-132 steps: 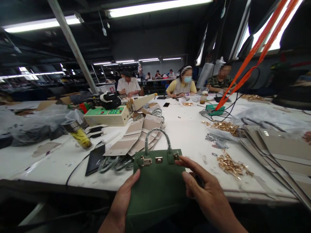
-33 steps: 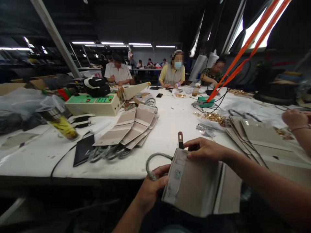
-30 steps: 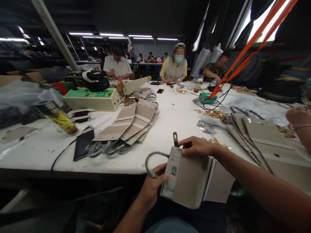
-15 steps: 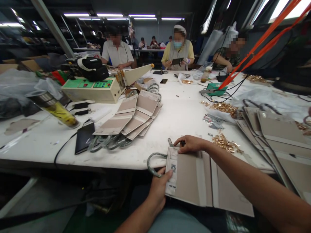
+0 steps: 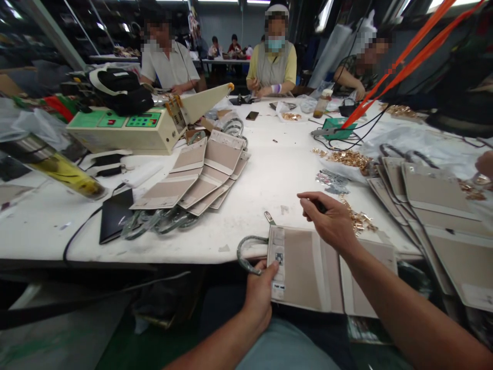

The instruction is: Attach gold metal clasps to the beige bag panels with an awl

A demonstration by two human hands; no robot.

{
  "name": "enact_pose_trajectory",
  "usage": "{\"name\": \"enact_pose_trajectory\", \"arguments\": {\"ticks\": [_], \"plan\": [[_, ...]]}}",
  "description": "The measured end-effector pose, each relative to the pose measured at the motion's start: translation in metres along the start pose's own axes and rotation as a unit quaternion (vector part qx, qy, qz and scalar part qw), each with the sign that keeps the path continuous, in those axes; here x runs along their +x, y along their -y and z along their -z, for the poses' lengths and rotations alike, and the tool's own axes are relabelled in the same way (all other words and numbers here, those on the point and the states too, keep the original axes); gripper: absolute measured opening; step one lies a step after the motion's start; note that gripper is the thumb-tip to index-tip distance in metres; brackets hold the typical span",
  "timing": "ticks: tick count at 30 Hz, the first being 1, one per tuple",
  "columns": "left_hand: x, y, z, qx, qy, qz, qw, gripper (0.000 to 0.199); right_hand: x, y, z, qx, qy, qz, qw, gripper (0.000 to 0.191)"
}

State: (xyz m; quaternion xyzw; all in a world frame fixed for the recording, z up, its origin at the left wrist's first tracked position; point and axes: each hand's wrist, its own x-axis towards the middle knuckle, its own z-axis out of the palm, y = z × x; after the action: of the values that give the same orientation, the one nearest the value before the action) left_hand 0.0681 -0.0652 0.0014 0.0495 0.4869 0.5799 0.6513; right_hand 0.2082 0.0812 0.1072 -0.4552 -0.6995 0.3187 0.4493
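My left hand (image 5: 261, 293) is closed on the near left edge of an unfinished handbag (image 5: 298, 267), thumb on top beside a small metal plate. The bag lies opened flat at the table's front edge, beige lining side up. A looped, plastic-wrapped handle (image 5: 246, 245) sticks out to its left, and a short strap with a metal end (image 5: 269, 218) points away from its far corner. Above the bag's far side, off its surface, my right hand (image 5: 327, 216) is curled around something small and dark, mostly hidden by the fingers.
Gold-coloured metal fittings (image 5: 360, 218) and silver pieces (image 5: 332, 181) lie right of centre. Similar bag pieces are stacked left (image 5: 188, 180) and right (image 5: 435, 205). Behind stand a beige machine (image 5: 123, 136) and a tilted bottle (image 5: 61, 169). Orange straps (image 5: 396, 72) hang right. Co-workers sit opposite.
My right hand has lifted off the bag's far left corner and moved right. The left hand keeps its hold on the bag. The view has shifted slightly.
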Motion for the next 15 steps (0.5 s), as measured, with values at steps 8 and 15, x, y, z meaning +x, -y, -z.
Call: {"name": "enact_pose_trajectory", "arguments": {"ticks": [8, 15], "plan": [[0.003, 0.009, -0.015, -0.011, -0.023, -0.020, 0.999, 0.051, -0.052, -0.003, -0.037, 0.373, -0.103, -0.096, 0.917, 0.037], [0.007, 0.009, -0.011, 0.031, -0.007, -0.009, 0.999, 0.054, -0.058, -0.008, -0.043, 0.382, -0.106, -0.077, 0.915, 0.038]]}}
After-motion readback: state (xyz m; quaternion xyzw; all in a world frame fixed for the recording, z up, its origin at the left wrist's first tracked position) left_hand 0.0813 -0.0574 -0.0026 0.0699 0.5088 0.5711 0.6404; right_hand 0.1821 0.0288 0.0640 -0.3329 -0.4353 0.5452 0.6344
